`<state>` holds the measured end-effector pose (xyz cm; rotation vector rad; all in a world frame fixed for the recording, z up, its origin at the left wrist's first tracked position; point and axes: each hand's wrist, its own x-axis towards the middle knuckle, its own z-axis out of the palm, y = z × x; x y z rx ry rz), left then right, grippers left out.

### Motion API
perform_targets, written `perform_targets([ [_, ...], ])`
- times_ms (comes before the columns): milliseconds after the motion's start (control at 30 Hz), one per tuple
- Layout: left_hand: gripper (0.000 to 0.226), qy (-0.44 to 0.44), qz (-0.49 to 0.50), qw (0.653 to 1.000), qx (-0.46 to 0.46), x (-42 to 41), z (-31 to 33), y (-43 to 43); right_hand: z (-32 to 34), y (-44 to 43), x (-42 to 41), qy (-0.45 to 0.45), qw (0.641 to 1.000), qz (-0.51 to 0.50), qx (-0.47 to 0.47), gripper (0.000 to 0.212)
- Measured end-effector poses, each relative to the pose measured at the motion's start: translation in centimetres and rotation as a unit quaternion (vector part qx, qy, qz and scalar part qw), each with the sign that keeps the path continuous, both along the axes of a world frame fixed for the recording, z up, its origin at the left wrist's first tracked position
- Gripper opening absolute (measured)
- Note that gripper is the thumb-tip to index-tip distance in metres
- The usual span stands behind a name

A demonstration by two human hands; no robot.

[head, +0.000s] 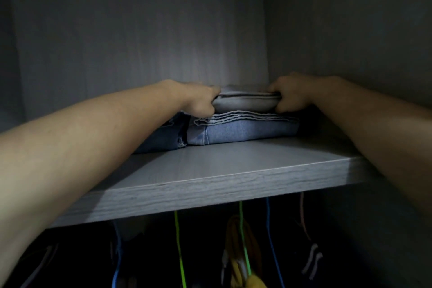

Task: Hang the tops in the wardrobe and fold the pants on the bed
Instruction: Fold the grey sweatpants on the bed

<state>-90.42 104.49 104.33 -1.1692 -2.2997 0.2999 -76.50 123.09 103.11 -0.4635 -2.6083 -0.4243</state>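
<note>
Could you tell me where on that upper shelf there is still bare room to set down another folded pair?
Bare board runs along the shelf front edge before the blue jeans, and left of them under the forearm. The back right corner is crowded: both hands grip the grey pants there.

Grey wardrobe shelf [210,177] bearing folded blue jeans [245,132].

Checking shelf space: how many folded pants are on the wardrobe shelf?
3: folded grey pants gripped on top, folded light-blue jeans beneath, darker blue jeans left. Others may be hidden.
</note>
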Motion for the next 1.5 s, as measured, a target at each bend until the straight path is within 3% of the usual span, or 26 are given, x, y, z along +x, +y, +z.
perform_targets([
  [100,0.063,-0.036,0.010,0.999,0.005,1.3,0.4,-1.5,-0.2,-0.6,0.9,0.033,0.999,-0.003,-0.010,0.046],
  [200,0.065,0.079,-0.022,0.990,0.115,2.9,0.6,-4.4,-0.5,-2.0,2.2,0.142,0.989,-0.025,0.035,0.058],
  [300,0.068,0.222,-0.028,0.945,0.239,4.2,0.6,-8.1,-1.1,-4.8,3.8,0.293,0.952,-0.014,0.088,0.067],
  [467,0.073,0.270,-0.035,0.921,0.278,6.7,-2.3,-15.1,-3.8,-11.5,7.6,0.324,0.930,-0.039,0.172,0.072],
  [767,0.071,0.126,-0.139,0.943,0.277,11.0,-11.2,-24.0,-12.0,-22.7,13.4,0.303,0.924,-0.073,0.223,0.072],
  [867,0.071,0.043,-0.201,0.921,0.330,13.2,-13.8,-23.9,-15.0,-24.4,17.3,0.293,0.924,-0.103,0.222,0.070],
  [933,0.071,0.047,-0.235,0.907,0.347,15.8,-16.4,-23.1,-17.4,-25.0,21.3,0.270,0.926,-0.138,0.227,0.068],
  [1100,0.065,0.011,-0.358,0.857,0.370,24.4,-24.7,-20.1,-24.0,-24.3,34.0,0.233,0.921,-0.233,0.206,0.066],
  [1300,0.066,-0.035,-0.411,0.855,0.315,38.7,-34.2,-14.4,-33.6,-23.4,54.3,0.181,0.903,-0.366,0.136,0.071],
  [1500,0.065,-0.110,-0.477,0.834,0.253,59.3,-40.2,-7.7,-41.2,-25.6,77.1,0.108,0.867,-0.481,0.077,0.073],
])
